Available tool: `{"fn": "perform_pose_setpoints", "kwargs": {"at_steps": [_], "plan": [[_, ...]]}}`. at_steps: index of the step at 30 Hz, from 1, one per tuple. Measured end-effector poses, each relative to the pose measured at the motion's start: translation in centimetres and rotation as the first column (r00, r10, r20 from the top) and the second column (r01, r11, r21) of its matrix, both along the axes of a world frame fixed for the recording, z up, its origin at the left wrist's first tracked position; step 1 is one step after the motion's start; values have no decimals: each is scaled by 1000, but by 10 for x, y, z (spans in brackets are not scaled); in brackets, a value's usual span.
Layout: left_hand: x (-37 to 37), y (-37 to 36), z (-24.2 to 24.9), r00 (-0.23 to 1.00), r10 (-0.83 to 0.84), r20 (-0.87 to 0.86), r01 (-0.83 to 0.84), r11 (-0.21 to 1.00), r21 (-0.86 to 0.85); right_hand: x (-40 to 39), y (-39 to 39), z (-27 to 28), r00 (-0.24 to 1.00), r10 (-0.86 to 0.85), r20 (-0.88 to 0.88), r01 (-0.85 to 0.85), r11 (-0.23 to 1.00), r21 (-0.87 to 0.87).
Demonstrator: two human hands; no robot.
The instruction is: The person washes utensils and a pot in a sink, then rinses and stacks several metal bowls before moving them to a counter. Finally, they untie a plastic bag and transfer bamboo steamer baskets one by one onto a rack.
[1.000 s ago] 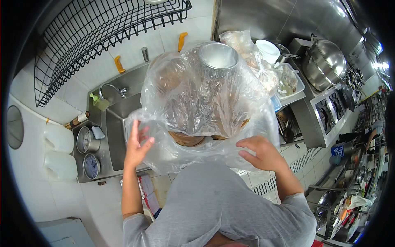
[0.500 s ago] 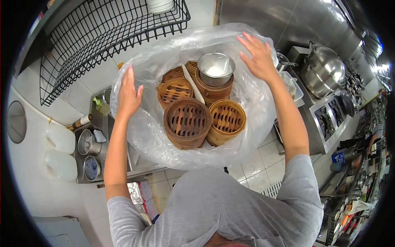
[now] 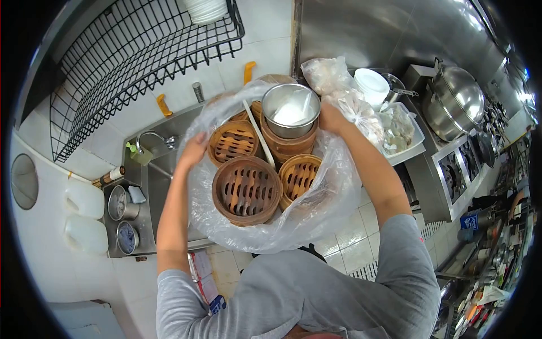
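Observation:
A clear plastic bag [image 3: 226, 234] lies slack around several bamboo steamer baskets [image 3: 247, 189]. On the baskets at the back right rests a round steel bowl [image 3: 291, 111] with something white inside. A pale flat strip [image 3: 259, 134] leans between the baskets. My left hand [image 3: 193, 150] is closed on the bag's left side, beside a slatted basket. Over at the right, my right hand [image 3: 332, 120] is against the bag and baskets just beside the bowl; its fingertips are hidden.
A sink [image 3: 161, 178] with a tap stands at the left, below a black wire rack [image 3: 152, 68]. Filled plastic bags [image 3: 326, 74], a white container [image 3: 372, 87] and a white tray [image 3: 415, 144] sit to the right. Beyond them are a large steel pot [image 3: 454, 101] and a stove [image 3: 454, 169].
The bag's raised rim has come down around the baskets. Both hands have moved lower and inward from spread positions, and the filled bags behind have come into view.

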State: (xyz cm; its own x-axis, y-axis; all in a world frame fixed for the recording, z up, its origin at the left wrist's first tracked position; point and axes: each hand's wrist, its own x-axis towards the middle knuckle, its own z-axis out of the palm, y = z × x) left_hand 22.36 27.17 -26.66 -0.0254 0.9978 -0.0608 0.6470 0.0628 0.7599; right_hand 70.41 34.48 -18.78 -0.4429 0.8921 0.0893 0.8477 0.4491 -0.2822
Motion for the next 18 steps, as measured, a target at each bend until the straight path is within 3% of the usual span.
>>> {"fn": "perform_pose_setpoints", "kwargs": {"at_steps": [1,3,5,6,9,11,14,18], "plan": [[2,-15,34,987,-87,-135,95,994,53,8,4,1,984,-7,-180,5,1000,-13],[43,-59,117,848,95,-521,123,922,368,25,13,8,855,-12,-518,2,1000,-20],[99,-89,191,826,200,-527,197,773,602,33,-5,45,803,-70,-591,97,995,13],[124,-98,210,842,136,-522,254,753,607,35,-19,64,773,-96,-627,144,989,26],[185,-94,222,867,-181,-464,476,575,666,36,-58,97,762,-54,-646,180,975,131],[210,-84,212,861,-270,-430,491,660,569,36,-81,95,766,-43,-641,147,983,110],[220,-51,191,778,-270,-568,561,707,432,38,-111,79,759,5,-651,82,991,104],[217,-54,210,782,-288,-553,588,636,500,41,-139,56,774,62,-630,31,990,136]]}}
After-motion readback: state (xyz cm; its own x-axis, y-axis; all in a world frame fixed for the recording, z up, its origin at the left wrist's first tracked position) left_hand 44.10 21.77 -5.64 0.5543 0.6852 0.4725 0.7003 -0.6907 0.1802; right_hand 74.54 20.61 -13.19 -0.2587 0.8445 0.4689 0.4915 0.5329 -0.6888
